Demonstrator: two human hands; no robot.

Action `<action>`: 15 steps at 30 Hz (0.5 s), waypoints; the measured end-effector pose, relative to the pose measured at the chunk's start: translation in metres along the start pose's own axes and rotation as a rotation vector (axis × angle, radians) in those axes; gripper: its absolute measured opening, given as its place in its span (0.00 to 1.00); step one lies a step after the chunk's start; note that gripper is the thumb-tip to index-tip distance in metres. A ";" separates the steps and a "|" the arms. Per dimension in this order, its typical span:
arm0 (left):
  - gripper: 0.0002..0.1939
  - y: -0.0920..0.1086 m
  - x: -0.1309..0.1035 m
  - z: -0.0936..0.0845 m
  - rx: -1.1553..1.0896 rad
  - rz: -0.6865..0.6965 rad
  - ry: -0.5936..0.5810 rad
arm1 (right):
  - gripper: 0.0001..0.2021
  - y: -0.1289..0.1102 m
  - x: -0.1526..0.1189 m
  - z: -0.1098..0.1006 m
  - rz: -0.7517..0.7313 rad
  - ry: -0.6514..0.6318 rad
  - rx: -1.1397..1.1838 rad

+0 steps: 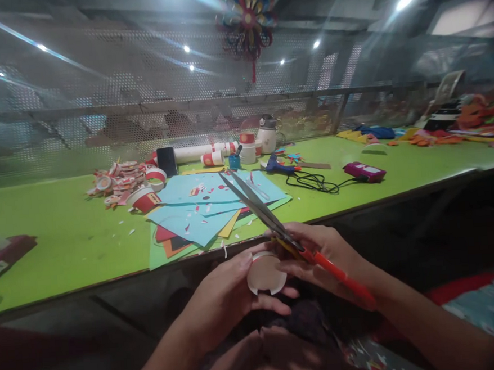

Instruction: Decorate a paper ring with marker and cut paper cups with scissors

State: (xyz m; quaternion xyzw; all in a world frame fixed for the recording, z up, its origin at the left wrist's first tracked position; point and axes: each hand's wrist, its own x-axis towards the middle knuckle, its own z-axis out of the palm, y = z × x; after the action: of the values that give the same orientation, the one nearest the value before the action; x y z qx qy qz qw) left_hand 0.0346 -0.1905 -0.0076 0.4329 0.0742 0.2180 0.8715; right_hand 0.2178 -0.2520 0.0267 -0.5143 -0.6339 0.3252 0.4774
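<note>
My left hand [226, 285] is closed on a round piece cut from a paper cup [267, 275], pale inside, with a notch at its lower edge. My right hand [325, 247] grips a pair of scissors [270, 216] with orange handles. Their blades are slightly apart and point up and left over the table edge. Fingertips of my right hand also rest at the right rim of the cup piece. Just beyond the hands lie light blue paper sheets [190, 220] strewn with small scraps.
On the green table [73, 236] are a heap of cut paper cup pieces [122, 182], a red-and-white paper cup [213, 158], a blue glue gun [277, 165] with a black cable, a purple box [364, 171] and a white jug [268, 135]. Coloured scraps [434, 137] lie far right.
</note>
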 end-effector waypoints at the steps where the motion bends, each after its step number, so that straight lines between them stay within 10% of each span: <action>1: 0.19 -0.001 0.001 0.000 -0.011 0.006 -0.013 | 0.13 0.000 0.001 0.000 -0.010 -0.003 -0.008; 9: 0.18 -0.009 0.005 -0.017 0.101 0.185 0.096 | 0.10 0.007 -0.004 0.003 -0.147 0.155 -0.250; 15: 0.16 0.012 0.005 -0.035 0.258 0.375 0.173 | 0.14 0.038 -0.054 0.011 -0.267 0.255 -0.562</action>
State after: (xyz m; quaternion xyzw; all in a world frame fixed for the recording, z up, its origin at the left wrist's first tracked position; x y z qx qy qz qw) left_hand 0.0245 -0.1565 -0.0196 0.5264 0.0940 0.4009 0.7438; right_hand 0.2216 -0.2937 -0.0255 -0.5746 -0.6958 0.0051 0.4309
